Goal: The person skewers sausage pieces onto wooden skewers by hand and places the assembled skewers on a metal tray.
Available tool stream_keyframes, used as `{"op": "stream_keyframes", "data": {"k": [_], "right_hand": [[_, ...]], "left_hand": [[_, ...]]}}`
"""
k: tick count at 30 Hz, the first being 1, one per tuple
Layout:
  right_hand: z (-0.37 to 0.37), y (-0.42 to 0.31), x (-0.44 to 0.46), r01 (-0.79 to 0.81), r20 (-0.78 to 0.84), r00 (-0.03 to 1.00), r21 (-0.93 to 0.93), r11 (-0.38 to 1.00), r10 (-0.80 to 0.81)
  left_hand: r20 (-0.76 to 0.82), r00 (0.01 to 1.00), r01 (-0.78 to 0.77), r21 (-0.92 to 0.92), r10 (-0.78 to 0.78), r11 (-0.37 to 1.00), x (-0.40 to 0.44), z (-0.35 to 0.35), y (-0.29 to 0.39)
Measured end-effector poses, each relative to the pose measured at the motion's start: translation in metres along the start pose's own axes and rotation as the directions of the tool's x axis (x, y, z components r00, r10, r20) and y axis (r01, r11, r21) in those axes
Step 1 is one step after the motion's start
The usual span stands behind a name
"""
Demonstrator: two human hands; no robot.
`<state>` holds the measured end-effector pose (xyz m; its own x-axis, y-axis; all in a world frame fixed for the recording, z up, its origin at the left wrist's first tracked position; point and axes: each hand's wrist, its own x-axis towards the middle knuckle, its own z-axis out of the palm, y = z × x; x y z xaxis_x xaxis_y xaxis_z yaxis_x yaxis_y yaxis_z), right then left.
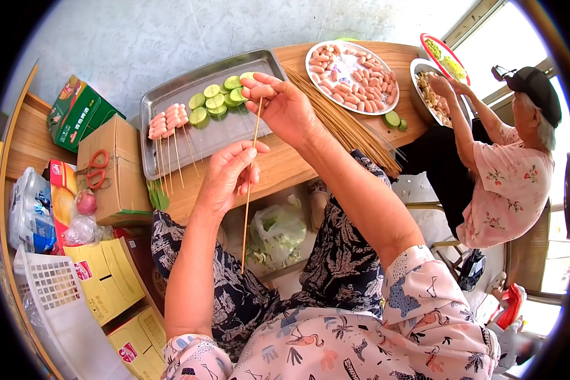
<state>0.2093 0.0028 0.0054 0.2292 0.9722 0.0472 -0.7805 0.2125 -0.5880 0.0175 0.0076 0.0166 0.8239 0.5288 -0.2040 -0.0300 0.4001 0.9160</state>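
Skewer [247, 215] pinched in left hand [228, 176]; right hand [291, 114], fingers curled, seemingly grips a sausage [259, 92] at its tip. Pierce squarely, mid-piece, fingertips clear.

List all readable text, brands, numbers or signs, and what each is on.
"青岛啤酒", as best I can read it: side of the green box.
Yellow cartons: red logo and fine print, too small to read.
Red-and-yellow box: label too blurred.
Blue-and-white packs: print unreadable.
No other legible text.
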Motion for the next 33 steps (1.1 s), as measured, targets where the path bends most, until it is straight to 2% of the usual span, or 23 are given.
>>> {"op": "stream_keyframes", "data": {"k": [18,24,29,33], "right_hand": [[0.009,0.001,-0.008,-0.044,-0.009,0.999,0.087,0.995,0.045],[0.013,0.004,-0.011,-0.075,0.039,0.997,0.090,0.993,0.072],[0.018,0.016,-0.016,-0.152,0.048,0.988,0.074,0.986,0.148],[0.019,0.023,-0.020,-0.229,0.115,0.969,0.083,0.970,0.219]], "left_hand": [[-0.040,0.998,-0.054,0.041,0.055,0.998,0.002,-0.001,-0.004],[-0.065,0.993,-0.092,0.046,0.095,0.995,0.002,0.000,-0.003],[-0.095,0.989,-0.116,0.008,0.116,0.993,0.004,-0.002,-0.004],[-0.108,0.980,-0.166,0.020,0.167,0.986,0.006,-0.007,-0.004]]}}
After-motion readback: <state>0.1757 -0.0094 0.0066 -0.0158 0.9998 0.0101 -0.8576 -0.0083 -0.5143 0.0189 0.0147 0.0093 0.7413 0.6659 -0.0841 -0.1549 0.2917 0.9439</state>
